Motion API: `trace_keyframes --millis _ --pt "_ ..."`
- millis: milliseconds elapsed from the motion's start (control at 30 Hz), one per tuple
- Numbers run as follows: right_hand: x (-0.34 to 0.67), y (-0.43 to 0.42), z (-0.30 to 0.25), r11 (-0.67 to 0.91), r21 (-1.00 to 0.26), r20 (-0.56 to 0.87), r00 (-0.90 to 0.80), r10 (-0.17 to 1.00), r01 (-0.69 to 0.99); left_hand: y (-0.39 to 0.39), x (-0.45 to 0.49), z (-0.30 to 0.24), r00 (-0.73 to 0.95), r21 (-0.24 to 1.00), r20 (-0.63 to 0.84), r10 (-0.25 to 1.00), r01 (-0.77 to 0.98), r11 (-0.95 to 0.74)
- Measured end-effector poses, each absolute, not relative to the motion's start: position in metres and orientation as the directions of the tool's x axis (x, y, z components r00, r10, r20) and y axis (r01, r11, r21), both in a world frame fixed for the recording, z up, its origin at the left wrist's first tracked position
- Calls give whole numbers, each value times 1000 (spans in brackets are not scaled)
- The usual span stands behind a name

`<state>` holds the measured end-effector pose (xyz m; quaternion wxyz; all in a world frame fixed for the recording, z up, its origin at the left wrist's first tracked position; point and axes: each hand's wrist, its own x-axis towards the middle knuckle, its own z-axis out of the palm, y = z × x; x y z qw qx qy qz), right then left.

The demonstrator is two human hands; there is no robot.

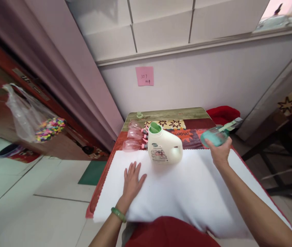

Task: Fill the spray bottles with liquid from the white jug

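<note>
My left hand [132,179] lies flat and open on a white cloth [184,195] that covers the near part of a small table. My right hand [220,151] is closed round a teal spray bottle [216,136], held up at the table's right side with its nozzle pointing right. A cream detergent jug [164,146] with an open green spout stands on the far edge of the cloth, between both hands. Behind the jug to the left lie three clear pink-capped bottles [133,140] on their sides.
A patterned mat [187,132] covers the table's far part, and a small green cap [139,115] sits near its back edge. A pink note [144,75] sticks to the wall. A plastic bag of coloured beads [36,121] hangs at left. A red cushion [223,114] lies beyond the table.
</note>
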<state>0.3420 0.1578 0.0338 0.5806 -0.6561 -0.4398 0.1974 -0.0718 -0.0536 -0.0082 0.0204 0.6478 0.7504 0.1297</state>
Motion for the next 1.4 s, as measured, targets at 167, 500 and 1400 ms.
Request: trace_keyframes --millis 167,500,1400 --pt "324 97 27 -68 -964 93 570 816 255 -52 -68 -10 -158 252 119 980 960 124" --pt "330 73 27 87 -957 220 494 841 278 -45 -75 -4 -145 288 83 986 951 115" --pt "307 67 121 100 -880 131 -36 991 -464 -16 -51 222 -406 932 277 871 332 -142"
